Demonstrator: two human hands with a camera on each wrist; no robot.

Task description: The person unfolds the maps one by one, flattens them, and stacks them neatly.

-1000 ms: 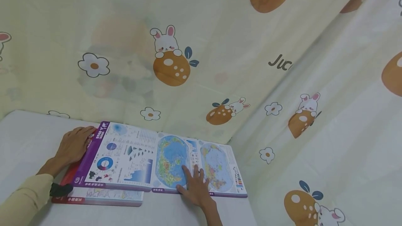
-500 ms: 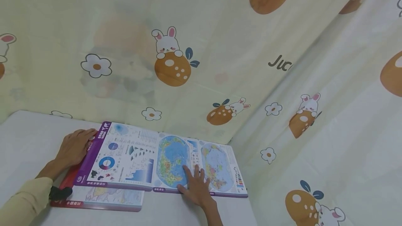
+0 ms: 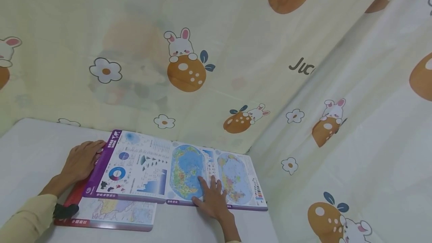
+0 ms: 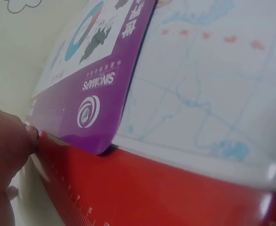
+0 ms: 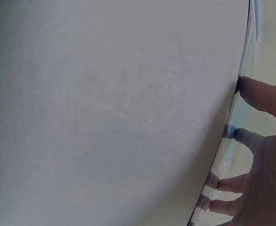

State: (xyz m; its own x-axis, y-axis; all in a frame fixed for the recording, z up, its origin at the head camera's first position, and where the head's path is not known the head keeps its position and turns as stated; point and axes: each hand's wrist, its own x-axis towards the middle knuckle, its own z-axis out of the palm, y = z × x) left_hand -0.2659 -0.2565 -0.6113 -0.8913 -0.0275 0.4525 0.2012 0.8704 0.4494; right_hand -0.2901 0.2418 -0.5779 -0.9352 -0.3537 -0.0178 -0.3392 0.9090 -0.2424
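A purple-bordered folding world map (image 3: 145, 177) lies spread in panels on the white table. Partly beneath its left panel lies a red-bordered map (image 3: 121, 213), with ruler marks along its red strip (image 4: 142, 186) in the left wrist view. My left hand (image 3: 81, 162) grips the red-bordered map by its left edge near the far corner, beside the purple border; some fingertips are hidden. My right hand (image 3: 214, 200) rests with spread fingers on the world map's right panels. In the right wrist view the fingertips of this hand (image 5: 260, 155) touch the map's glossy surface.
A pale curtain (image 3: 189, 10) printed with rabbits, flowers and orange fruit hangs behind the table and along its right side. The white table (image 3: 37, 149) shows at the left and in front of the maps. A dark strap (image 3: 65, 211) sits at my left cuff.
The red-bordered map has slid toward me, showing more of its surface below the purple-bordered one. My left hand has shifted slightly nearer with it. The right hand has stayed on the world map.
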